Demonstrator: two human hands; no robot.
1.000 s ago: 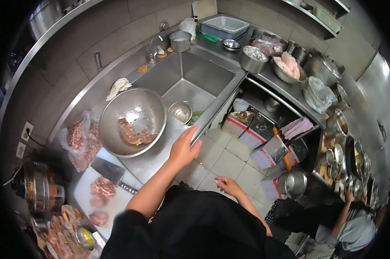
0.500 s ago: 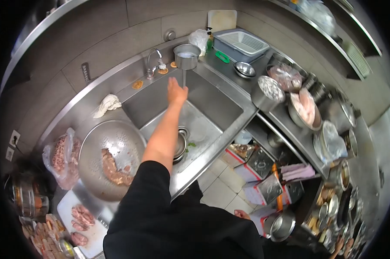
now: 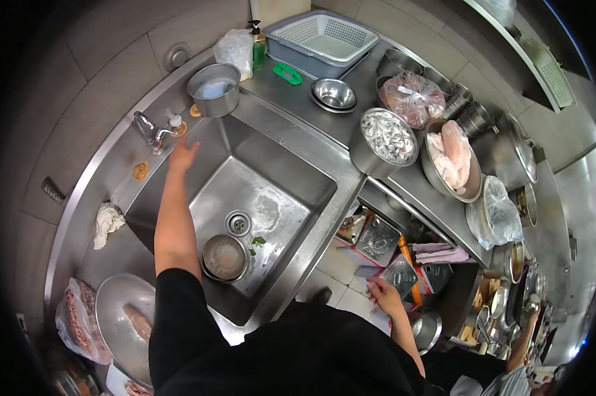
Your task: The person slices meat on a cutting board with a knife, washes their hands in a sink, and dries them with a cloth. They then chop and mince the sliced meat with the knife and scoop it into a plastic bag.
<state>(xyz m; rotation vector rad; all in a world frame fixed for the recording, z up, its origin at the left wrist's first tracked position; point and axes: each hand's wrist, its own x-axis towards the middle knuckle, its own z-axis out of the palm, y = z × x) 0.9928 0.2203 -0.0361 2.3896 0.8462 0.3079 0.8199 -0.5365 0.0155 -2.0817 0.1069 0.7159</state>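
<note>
My left hand [image 3: 183, 156] reaches over the far left side of the steel sink [image 3: 288, 191], just below the tap [image 3: 154, 134]. Its fingers are stretched out and nothing is in them. Beyond it, a steel pot [image 3: 213, 92] stands on the sink's back corner. Stacked steel bowls [image 3: 225, 257] rest in the basin beside the drain [image 3: 238, 223], with green scraps [image 3: 257, 243] close by. My right hand [image 3: 382, 292] hangs low at my right side, loosely open and holding nothing I can see.
On the right counter stand a grey basin with a white basket [image 3: 341, 36], small steel bowls [image 3: 334, 94], a pot of sliced pieces [image 3: 387, 137] and a bowl of pale meat [image 3: 450, 158]. To the left sit a perforated bowl [image 3: 123, 303] and a cloth [image 3: 107, 223]. Another person's arm [image 3: 522, 336] shows at lower right.
The view has swung right, so the sink shows more fully. My left hand has gone from near the pot towards the tap. My right hand and forearm have come further into view.
</note>
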